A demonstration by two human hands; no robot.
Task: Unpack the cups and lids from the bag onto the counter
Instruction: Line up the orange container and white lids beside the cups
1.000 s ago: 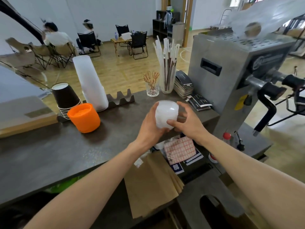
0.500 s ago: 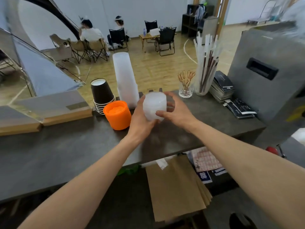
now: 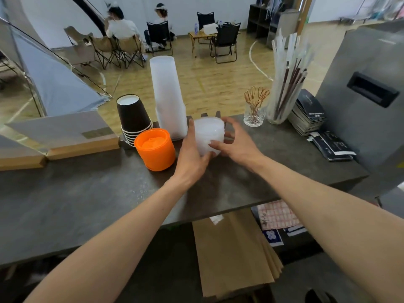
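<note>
A short stack of translucent white lids [image 3: 208, 136] stands on the dark counter [image 3: 87, 204], held between both hands. My left hand [image 3: 192, 158] wraps its left side and my right hand [image 3: 236, 143] curls around its right side. Just left of it sit an orange stack of lids [image 3: 155, 149], a stack of upside-down black paper cups [image 3: 132, 117] and a tall stack of clear plastic cups [image 3: 167, 95]. Flat brown paper bags [image 3: 231, 254] lie on a lower shelf below the counter edge.
A small glass of stirrers [image 3: 254, 112] and a tall glass of wrapped straws [image 3: 284, 88] stand at the counter's back right, beside dark packets [image 3: 310, 114] and a grey machine [image 3: 367, 95]. Flat boards [image 3: 65, 136] lie at the left. People sit on chairs in the room beyond.
Both hands carried the white lid stack forward and left, then lowered it onto the counter beside the orange stack. The view turned left, away from the grey machine.
</note>
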